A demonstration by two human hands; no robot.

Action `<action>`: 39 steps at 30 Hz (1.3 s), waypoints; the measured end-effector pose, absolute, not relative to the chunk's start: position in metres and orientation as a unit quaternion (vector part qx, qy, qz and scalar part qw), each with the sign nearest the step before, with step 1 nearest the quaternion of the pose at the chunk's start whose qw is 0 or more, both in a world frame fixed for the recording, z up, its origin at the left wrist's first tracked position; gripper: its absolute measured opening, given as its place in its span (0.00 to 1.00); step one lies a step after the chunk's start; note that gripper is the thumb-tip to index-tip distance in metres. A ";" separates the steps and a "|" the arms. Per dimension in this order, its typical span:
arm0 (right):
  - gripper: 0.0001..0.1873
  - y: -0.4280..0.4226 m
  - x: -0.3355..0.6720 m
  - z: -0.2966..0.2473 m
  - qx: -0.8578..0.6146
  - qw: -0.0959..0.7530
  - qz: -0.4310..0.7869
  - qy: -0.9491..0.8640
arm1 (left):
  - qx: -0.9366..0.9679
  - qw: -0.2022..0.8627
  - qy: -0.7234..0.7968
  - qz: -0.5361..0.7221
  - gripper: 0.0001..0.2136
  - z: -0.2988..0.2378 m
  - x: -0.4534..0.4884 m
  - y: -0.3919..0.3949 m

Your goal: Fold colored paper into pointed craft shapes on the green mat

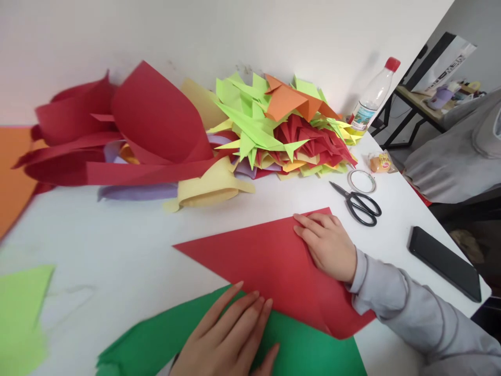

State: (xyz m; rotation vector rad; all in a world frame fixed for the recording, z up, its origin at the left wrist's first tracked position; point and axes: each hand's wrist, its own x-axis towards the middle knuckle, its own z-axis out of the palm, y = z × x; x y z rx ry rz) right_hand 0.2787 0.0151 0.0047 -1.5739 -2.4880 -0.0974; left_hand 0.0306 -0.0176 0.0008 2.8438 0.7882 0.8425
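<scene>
On your white tabletop (pixel 129 230), a pointed red paper sheet (pixel 254 250) overlaps a green paper sheet (pixel 313 344). Your left hand (pixel 227 337) lies open at the red's near edge; your right hand (pixel 331 250) (fingers bent) rests toward its far edge, whether pinching I cannot tell.

Bottom edge crops the left hand (pixel 227 334) and green paper (pixel 313 350); right hand (pixel 329 249) hides part of the red sheet (pixel 258 253)
</scene>
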 end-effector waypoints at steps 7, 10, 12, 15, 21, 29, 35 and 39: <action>0.18 0.015 0.281 0.003 -0.538 0.093 -0.037 -0.837 | 0.924 0.030 0.250 0.289 0.11 0.004 0.039 -0.018; 0.17 0.015 0.281 0.002 -0.539 0.095 -0.039 -0.836 | 0.923 0.021 0.255 0.286 0.11 0.003 0.039 -0.020; 0.17 0.015 0.281 0.002 -0.539 0.098 -0.040 -0.836 | 0.921 0.021 0.264 0.288 0.12 0.001 0.038 -0.023; 0.17 0.016 0.280 0.002 -0.539 0.103 -0.044 -0.835 | 0.913 0.046 0.280 0.293 0.14 -0.002 0.035 -0.026; 0.17 0.016 0.280 0.002 -0.538 0.102 -0.046 -0.835 | 0.920 0.031 0.269 0.284 0.15 -0.007 0.037 -0.028; 0.17 0.015 0.281 0.001 -0.538 0.106 -0.047 -0.835 | 0.929 0.013 0.276 0.247 0.18 -0.014 0.036 -0.036; 0.17 0.015 0.280 0.002 -0.538 0.106 -0.048 -0.835 | 0.923 0.033 0.286 0.256 0.19 -0.015 0.035 -0.039; 0.17 0.015 0.280 0.002 -0.538 0.104 -0.046 -0.835 | 0.921 0.027 0.286 0.263 0.18 -0.017 0.039 -0.040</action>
